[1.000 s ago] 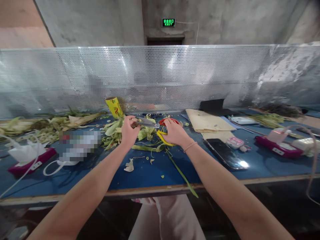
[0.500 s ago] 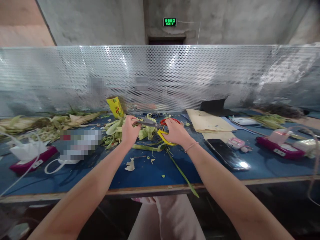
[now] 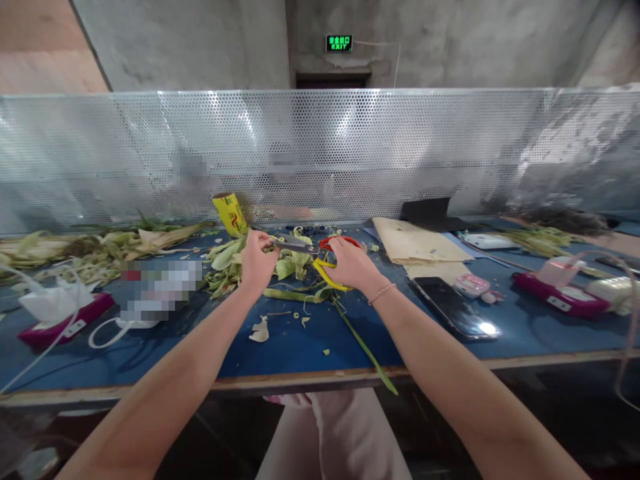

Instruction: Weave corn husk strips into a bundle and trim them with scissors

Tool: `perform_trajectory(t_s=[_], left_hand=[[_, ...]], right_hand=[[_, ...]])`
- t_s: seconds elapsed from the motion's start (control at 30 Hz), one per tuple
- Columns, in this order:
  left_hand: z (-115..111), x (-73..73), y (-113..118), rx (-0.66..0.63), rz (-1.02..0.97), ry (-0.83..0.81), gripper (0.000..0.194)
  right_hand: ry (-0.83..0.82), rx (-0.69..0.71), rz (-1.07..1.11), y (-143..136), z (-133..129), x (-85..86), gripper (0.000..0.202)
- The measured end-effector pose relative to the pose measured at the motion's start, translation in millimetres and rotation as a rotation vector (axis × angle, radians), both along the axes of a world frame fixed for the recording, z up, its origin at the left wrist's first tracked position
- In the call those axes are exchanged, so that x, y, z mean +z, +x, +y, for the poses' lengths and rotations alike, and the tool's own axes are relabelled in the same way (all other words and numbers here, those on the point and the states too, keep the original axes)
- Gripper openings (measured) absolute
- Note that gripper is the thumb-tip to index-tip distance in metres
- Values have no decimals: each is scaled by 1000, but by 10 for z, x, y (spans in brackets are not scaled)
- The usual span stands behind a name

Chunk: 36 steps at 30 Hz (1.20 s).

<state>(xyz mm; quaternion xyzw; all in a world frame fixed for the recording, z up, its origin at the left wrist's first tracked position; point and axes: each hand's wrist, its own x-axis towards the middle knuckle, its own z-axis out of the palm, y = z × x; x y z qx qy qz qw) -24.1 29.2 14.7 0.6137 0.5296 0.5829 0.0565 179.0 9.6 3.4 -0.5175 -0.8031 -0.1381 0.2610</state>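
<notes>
My right hand point(image 3: 350, 264) is closed on the red and yellow handles of a pair of scissors point(image 3: 299, 246), whose grey blades point left. My left hand point(image 3: 258, 260) has its fingers pinched at the blade end; whether a small piece lies between them is too small to tell. Below and behind the hands lies a heap of green and pale husk leaves point(image 3: 227, 263). A long green strip point(image 3: 367, 350) runs from under my right hand over the table's front edge.
A yellow can point(image 3: 231, 213) stands tilted behind the heap. To the right are brown paper point(image 3: 415, 241), a black phone point(image 3: 453, 307), a pink case point(image 3: 471, 285) and a magenta power strip point(image 3: 560, 297). Another power strip point(image 3: 95, 319) and more husks point(image 3: 125, 248) are at the left.
My left hand has shifted very slightly left. My right hand and the scissors have hardly moved.
</notes>
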Motion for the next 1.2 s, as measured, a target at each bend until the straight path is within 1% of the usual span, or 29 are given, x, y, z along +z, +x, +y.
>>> perform_trajectory(t_s=[0.17,0.37,0.73,0.97,1.2], left_hand=[[-9,4,12,-40,-72,23,30],[-46,22,33,-28,-8,25,29],[-46,20,33,-10,-52,6,29],[-45,24,33,15,-3,11,28],[-19,11,21,-18,-39,21,29]], right_hand=[[-10,1,12,-8,-1,2,38],[8,20,28,-10,9,4,37],[9,24,32,-11,19,-4,38],[5,27,32,-22,8,13,36],[-3,30,-30,-1,8,25,35]])
